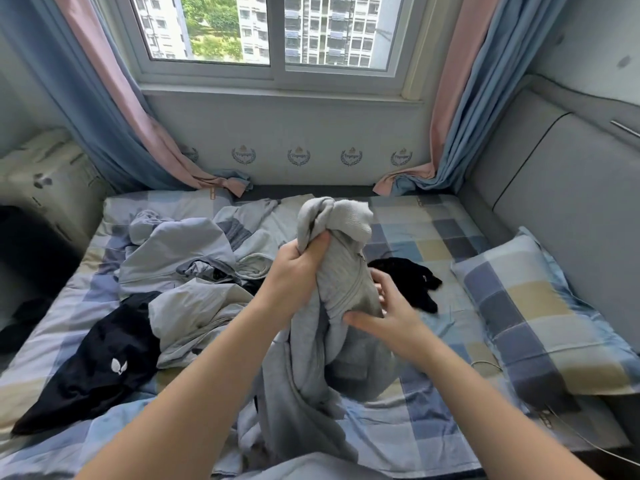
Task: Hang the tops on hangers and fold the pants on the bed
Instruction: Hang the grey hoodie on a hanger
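The left hand (298,270) has a tight grip, fingers and thumb curled fully round a bunched neck of the grey zip top (341,284), held up above the bed (433,233); a ribbed cuff or hem flops over the top of that fist; the right hand (389,315) has a wider grip lower down, thumb laid along the front fold and fingers, slightly blurred, curved behind the cloth, so the fabric sits between them; the zip runs down the bundle between the two hands; the rest of the top hangs in twisted folds to the checked sheet near the person.

Just beyond the right hand a small black garment (414,280) lies on the sheet; left of the left arm sits a rumpled heap of pale grey-blue clothes (180,251); nearer, touching that heap, a dark garment with a white leaf mark (98,372) is spread out; a checked pillow (540,323) lies at the right edge of the bed; a window (277,32) with pink-and-blue curtains (114,98) stands behind.
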Action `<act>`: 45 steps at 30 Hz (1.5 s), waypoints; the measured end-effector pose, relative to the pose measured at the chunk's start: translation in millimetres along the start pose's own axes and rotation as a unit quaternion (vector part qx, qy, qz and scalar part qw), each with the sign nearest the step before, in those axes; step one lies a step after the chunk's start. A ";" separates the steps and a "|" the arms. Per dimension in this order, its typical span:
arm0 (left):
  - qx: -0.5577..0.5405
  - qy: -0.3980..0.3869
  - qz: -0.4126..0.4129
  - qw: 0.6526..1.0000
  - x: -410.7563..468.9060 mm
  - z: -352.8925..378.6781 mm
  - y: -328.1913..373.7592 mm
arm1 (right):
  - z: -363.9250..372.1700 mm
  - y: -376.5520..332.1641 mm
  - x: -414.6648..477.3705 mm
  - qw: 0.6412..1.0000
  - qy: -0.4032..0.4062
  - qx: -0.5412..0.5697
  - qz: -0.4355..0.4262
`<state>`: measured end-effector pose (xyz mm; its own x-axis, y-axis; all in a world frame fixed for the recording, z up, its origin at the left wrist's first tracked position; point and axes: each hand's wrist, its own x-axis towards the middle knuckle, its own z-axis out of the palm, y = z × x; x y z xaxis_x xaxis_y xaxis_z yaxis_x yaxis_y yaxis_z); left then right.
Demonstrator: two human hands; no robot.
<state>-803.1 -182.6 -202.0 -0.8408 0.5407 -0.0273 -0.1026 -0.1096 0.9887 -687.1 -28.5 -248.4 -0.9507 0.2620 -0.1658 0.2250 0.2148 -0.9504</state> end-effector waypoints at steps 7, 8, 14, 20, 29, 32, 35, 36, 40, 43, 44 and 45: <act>-0.028 0.005 -0.041 0.999 4.4 -12.4 -4.4 | -1.1 -14.1 0.0 0.993 0.054 0.092 -0.060; -0.021 0.018 -0.040 0.999 6.6 -15.8 -8.3 | -6.1 -19.1 0.5 0.993 0.060 0.081 -0.065; 0.136 0.156 -0.064 0.976 15.3 -33.8 -39.5 | -38.9 -57.5 4.0 0.985 0.131 0.047 -0.103; 0.230 0.102 0.013 0.968 0.9 -19.7 -55.9 | -39.2 -74.8 15.5 0.978 0.177 0.077 -0.080; 0.245 -0.114 -0.004 0.963 -11.6 15.3 -80.4 | -23.3 -99.8 1.5 0.974 0.098 0.194 -0.070; 0.260 -0.134 0.014 0.956 -10.9 20.9 -82.8 | -25.8 -105.6 -4.8 0.965 0.063 0.244 -0.070; 0.253 -0.152 0.019 0.955 -11.4 26.8 -83.9 | -31.5 -107.6 -7.1 0.962 0.043 0.261 -0.071; 0.251 -0.156 0.016 0.955 -11.6 28.4 -83.4 | -33.2 -108.0 -7.4 0.962 0.042 0.261 -0.070; 0.258 -0.149 0.010 0.955 -11.6 25.1 -81.8 | -43.5 -107.1 -3.8 0.971 0.075 0.211 -0.080; 0.236 -0.103 0.006 0.966 -7.3 14.9 -81.9 | -54.8 -102.3 4.9 0.977 0.121 0.152 -0.087; 0.211 -0.082 -0.007 0.974 -6.2 11.9 -80.5 | -58.8 -98.6 9.2 0.978 0.136 0.136 -0.083; 0.175 -0.059 -0.031 0.982 -5.2 9.1 -78.3 | -61.9 -93.9 13.8 0.979 0.148 0.117 -0.077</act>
<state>-785.8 -169.3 -277.9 -0.7697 0.6317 -0.0916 0.0549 0.2085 0.9765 -708.1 13.2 -145.1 -0.8583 0.5121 0.0340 -0.0036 0.0603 -0.9982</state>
